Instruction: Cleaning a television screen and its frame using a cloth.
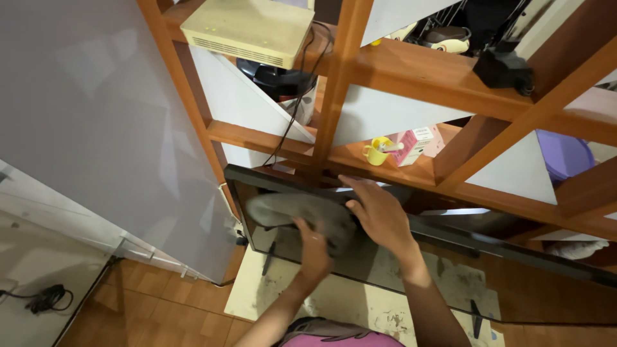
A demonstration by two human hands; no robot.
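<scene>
A black flat screen stands on a low cream surface in front of a wooden shelf unit. A grey cloth lies pressed against the upper left of the screen. My left hand grips the cloth's lower right part against the glass. My right hand rests with spread fingers over the screen's top edge, next to the cloth. The screen's right end runs out of view.
On the shelf behind the screen stand a yellow cup and a pink carton. A cream box-shaped device with a black cable sits higher up. A grey panel stands left, with a coiled cable on the floor.
</scene>
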